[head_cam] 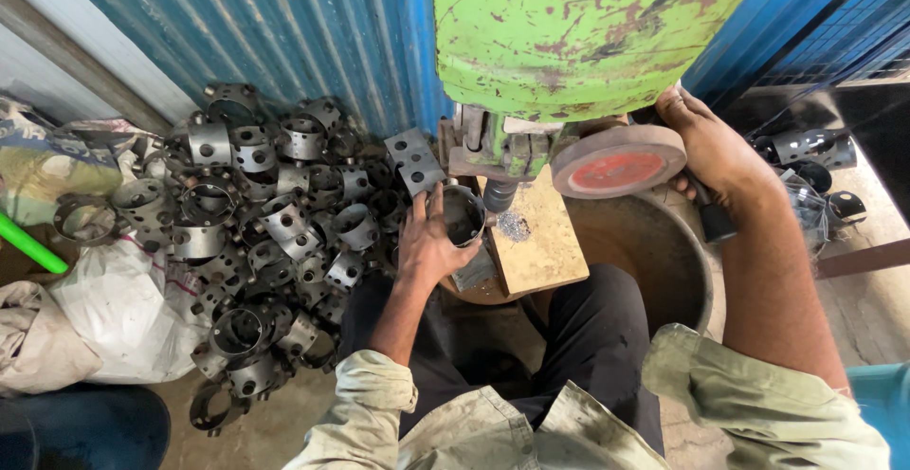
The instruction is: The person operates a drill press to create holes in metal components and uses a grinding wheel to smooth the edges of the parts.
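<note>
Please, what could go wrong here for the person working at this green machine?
1. The left hand holds the metal ring right under the machine's tool; the fingers could likely get pinched.
2. The right hand is at the red wheel, so an early stroke seems possible.
3. The ring pile looks loose; pieces may slide.

Left hand [428,238] reaches far from a rolled sleeve, fingers curled in a grip. Right hand [709,148], farther right, is clenched, forearm bare.
</note>
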